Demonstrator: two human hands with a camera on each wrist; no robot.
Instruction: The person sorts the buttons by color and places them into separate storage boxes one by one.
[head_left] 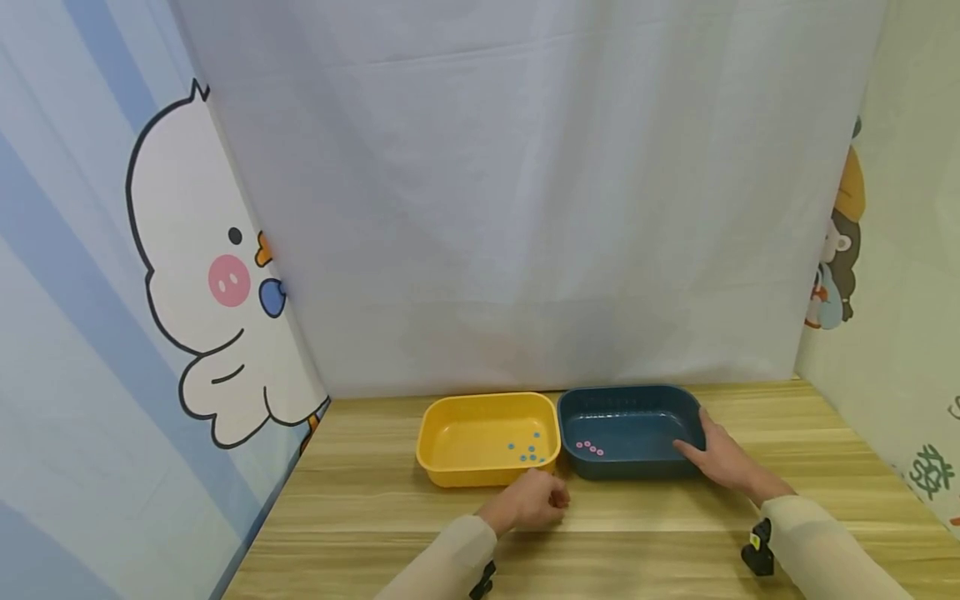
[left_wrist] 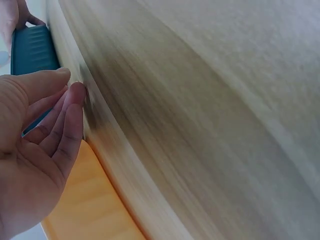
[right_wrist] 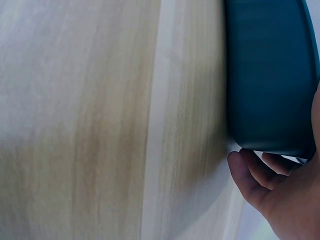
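Note:
My right hand (head_left: pixel 716 457) holds the right end of a dark blue plastic tray (head_left: pixel 630 471), thumb over the rim and fingers along the outside of the end wall. Several small pink rings (head_left: pixel 590 447) lie at this tray's left front corner. To its left stands a yellow tray (head_left: pixel 480 477) with several small blue rings (head_left: pixel 532 450) in its right part. Just in front of the yellow tray's right front corner is my left hand (head_left: pixel 528 500), its fingers loosely bent. In the left wrist view, nothing shows between its thumb (left_wrist: pixel 47 82) and fingers.
Both trays stand side by side toward the back of a wood-grain table (head_left: pixel 360 517). A pale curtain (head_left: pixel 525 208) hangs behind the table's back edge. Printed panels with cartoon figures flank it, including a white duck (head_left: pixel 195 217) on the left.

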